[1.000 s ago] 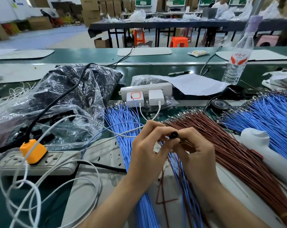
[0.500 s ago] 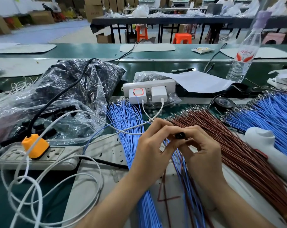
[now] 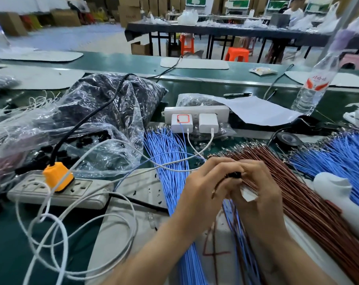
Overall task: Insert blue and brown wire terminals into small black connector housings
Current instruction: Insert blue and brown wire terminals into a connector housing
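Note:
My left hand (image 3: 203, 188) and my right hand (image 3: 258, 194) meet at the centre of the table. Between their fingertips they pinch a small black connector housing (image 3: 235, 175). A few blue and brown wires hang down from under the hands. A fan of blue wires (image 3: 166, 153) lies to the left of the hands and a broad fan of brown wires (image 3: 302, 194) runs to the right. A second bundle of blue wires (image 3: 343, 161) lies at the far right. A clear plastic bag of black housings (image 3: 88, 140) sits to the left.
A white power strip with an orange plug (image 3: 57, 177) and loose white cables lies front left. A second strip with two white chargers (image 3: 195, 118) stands behind the wires. A water bottle (image 3: 312, 87), a sheet of paper (image 3: 254, 110), black tape (image 3: 287, 138) and a white tool (image 3: 335, 188) are to the right.
Both hands stay together on the housing, with the fingers shifted slightly around it. The camera has tilted, so the whole scene sits a little differently in view.

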A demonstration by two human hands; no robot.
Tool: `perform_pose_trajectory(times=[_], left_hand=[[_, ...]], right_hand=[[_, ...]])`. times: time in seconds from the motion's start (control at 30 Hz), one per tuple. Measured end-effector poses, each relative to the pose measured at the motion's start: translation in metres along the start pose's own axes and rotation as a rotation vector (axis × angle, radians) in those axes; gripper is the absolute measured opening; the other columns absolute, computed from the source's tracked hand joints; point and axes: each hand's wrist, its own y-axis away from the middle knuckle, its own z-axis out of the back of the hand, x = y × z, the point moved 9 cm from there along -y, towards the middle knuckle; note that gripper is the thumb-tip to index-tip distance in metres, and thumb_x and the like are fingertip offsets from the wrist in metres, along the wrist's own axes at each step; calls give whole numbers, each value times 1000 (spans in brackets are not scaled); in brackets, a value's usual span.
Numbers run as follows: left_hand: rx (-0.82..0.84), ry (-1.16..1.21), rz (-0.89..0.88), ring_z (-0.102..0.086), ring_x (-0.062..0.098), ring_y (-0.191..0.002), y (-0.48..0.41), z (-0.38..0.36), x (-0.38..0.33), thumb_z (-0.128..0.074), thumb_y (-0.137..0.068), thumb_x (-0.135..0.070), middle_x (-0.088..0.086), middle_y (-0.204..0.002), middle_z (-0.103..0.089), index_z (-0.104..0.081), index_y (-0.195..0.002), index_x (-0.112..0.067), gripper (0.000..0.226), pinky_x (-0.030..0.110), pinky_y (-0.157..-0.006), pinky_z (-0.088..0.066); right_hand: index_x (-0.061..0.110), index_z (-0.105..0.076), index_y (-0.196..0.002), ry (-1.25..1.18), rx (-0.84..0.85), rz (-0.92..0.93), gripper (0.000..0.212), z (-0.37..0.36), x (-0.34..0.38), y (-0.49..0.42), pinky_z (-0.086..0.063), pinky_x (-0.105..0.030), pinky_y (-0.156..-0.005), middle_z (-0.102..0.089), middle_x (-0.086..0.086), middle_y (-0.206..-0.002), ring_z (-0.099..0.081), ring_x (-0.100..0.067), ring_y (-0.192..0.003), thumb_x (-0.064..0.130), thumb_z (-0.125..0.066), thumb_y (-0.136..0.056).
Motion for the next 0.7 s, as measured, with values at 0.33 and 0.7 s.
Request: perform_pose_trajectory(times=[0.33, 0.7], left_hand=[[-91, 31, 23, -62, 2, -83, -1, 9, 7, -70, -84, -1, 1, -92, -67, -68, -99, -5, 16, 14, -77, -50], [-103, 24, 25, -63, 13, -93, 0, 10, 8, -60, -87, 7, 6, -105, -65, -67, -110, -3, 26, 28, -81, -55]], right_hand=[[28, -65, -80, 26, -117, -426, 31, 18, -48, -48, -49, -10, -70, -69, 10, -76, -65, -3, -74, -2, -59, -88], [8, -65, -78, 645, 482, -580, 8, -88, -105, -99, -38, -27, -67, -62, -14, -82, -61, -29, -87, 7, -62, -85]])
